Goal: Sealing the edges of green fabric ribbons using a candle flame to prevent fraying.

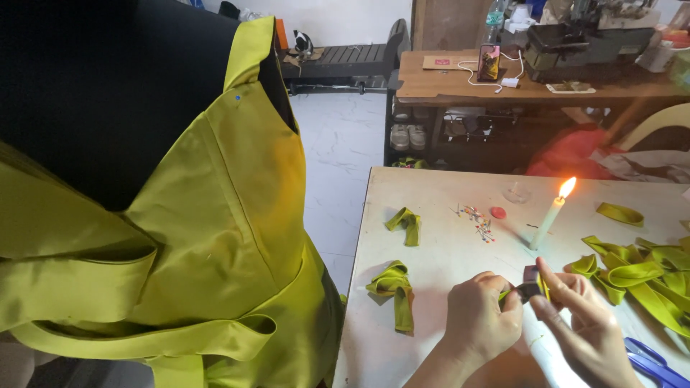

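A: Olive-green satin, which piece is in hand?

B: My left hand (480,316) and my right hand (586,323) both pinch 1 short olive-green satin strip (528,290) between thumb and fingertips, low on the white worktable (431,345), just in front of me. The strip's held end looks dark; I cannot tell why.

A: Position relative to the flame?

B: The lit white candle (550,219) stands upright just beyond the strip, apart from it.

A: Surroundings?

B: 2 folded green strips (395,287) lie to the left. Coloured-head pins (479,223) are scattered near the candle. A pile of green ribbon lengths (643,276) sits at right, blue scissor handles (650,363) below it. A black dress form in a green satin garment (215,237) stands at far left.
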